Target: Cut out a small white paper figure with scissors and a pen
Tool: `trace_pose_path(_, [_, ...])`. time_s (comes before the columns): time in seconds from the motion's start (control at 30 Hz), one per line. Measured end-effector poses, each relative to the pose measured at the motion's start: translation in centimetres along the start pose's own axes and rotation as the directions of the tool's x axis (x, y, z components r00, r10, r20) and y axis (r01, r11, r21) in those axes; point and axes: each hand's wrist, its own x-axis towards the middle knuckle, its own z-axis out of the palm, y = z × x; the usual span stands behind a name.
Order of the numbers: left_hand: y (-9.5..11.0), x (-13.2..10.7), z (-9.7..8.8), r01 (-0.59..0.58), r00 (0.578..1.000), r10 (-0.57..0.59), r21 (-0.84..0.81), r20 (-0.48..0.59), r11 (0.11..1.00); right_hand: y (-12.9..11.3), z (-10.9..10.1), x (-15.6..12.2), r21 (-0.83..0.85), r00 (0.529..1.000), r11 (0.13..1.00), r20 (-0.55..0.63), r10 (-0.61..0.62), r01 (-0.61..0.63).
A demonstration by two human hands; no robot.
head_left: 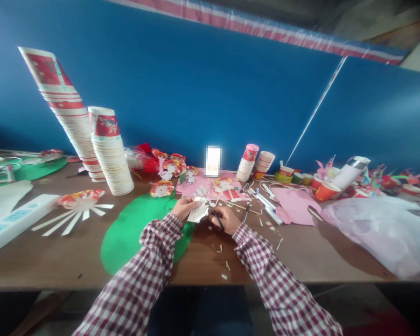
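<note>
Between thumb and fingers, my left hand [184,208] pinches a small piece of white paper [198,213] above the table. My right hand [228,219] is closed around a pair of scissors with dark handles [217,220]. The scissor blades point up and left, at the paper's upper right edge; whether they are cutting into it is too small to tell. Under my left forearm lies a green paper shape [126,233]. Behind my hands rests a pink sheet [205,184] with paper cut-outs on it, among them a small white figure [191,176].
Tall stacks of paper cups [112,158] stand at the left, near a white power strip [24,217] and a fringed cut cup [82,200]. Paper scraps [227,266] litter the table. At the right are pens [266,200], a pink sheet [296,205] and a plastic bag [388,228].
</note>
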Motion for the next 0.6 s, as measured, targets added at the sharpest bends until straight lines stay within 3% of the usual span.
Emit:
trace_pose_path(0.37, [0.1,-0.4,1.1,-0.020,1.000,0.020,0.005,0.000,1.000,0.4,0.3,0.1,0.048,0.999,0.999,-0.038,0.014,-0.012])
trace_pose_path(0.6, [-0.3,-0.1,0.6,0.007,0.998,-0.004,0.052,-0.060,0.999,0.7,0.4,0.2,0.020,0.999,1.000,-0.035,0.014,-0.013])
